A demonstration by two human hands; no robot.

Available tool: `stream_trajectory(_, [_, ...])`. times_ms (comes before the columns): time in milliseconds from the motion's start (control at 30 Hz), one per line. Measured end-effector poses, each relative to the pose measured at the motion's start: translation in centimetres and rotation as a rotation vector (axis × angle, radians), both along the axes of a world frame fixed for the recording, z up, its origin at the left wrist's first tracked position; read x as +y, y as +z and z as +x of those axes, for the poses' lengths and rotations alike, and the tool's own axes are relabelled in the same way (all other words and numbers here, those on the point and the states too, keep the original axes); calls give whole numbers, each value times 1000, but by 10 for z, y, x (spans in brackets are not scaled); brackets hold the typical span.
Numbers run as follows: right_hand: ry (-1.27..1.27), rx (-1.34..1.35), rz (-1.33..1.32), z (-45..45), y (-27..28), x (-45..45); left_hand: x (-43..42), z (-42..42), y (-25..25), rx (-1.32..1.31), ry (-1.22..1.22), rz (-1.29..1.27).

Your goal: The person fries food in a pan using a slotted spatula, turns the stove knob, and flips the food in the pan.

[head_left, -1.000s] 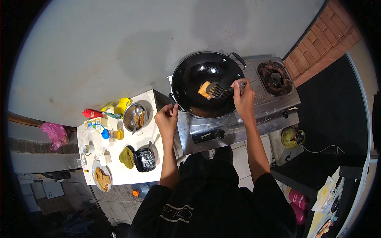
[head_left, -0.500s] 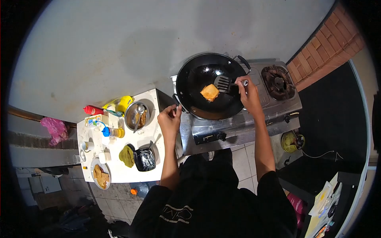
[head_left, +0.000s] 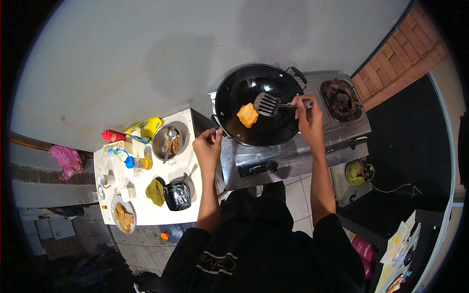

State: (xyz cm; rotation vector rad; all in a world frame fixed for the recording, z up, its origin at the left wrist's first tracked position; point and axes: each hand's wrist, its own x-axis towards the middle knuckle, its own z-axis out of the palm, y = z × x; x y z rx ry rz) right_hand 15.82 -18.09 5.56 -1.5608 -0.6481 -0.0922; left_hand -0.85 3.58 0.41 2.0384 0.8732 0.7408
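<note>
A square golden-brown piece of fried food (head_left: 247, 115) lies in the large black wok (head_left: 239, 78) on the stove. My right hand (head_left: 308, 117) is closed round the handle of a slotted spatula (head_left: 267, 105), whose blade is beside the food's right edge, inside the wok. At the wok's left side, my left hand (head_left: 208, 144) has its fingers pinched at the dark loop handle (head_left: 215, 120). The fingers cover part of that handle.
A second burner (head_left: 343, 100) is on the stove's right. The white table (head_left: 181, 124) at left bears a metal bowl (head_left: 159, 151) with a spoon, a black square dish (head_left: 177, 196), an oil bottle (head_left: 139, 162) and a plate of fried pieces (head_left: 124, 218). A gas cylinder (head_left: 355, 175) stands below right.
The fried piece has shifted left in the wok and turned slightly. My right hand has turned the spatula, and its blade has moved left too. My left hand stays at the handle.
</note>
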Motion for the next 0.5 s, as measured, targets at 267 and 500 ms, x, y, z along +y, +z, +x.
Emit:
stream_trajectory(267, [41, -55, -57, -21, 13, 6, -2, 0, 7, 5, -6, -15])
stream_trajectory(500, [40, -12, -59, -25, 2, 24, 2, 0, 1, 8, -31, -8])
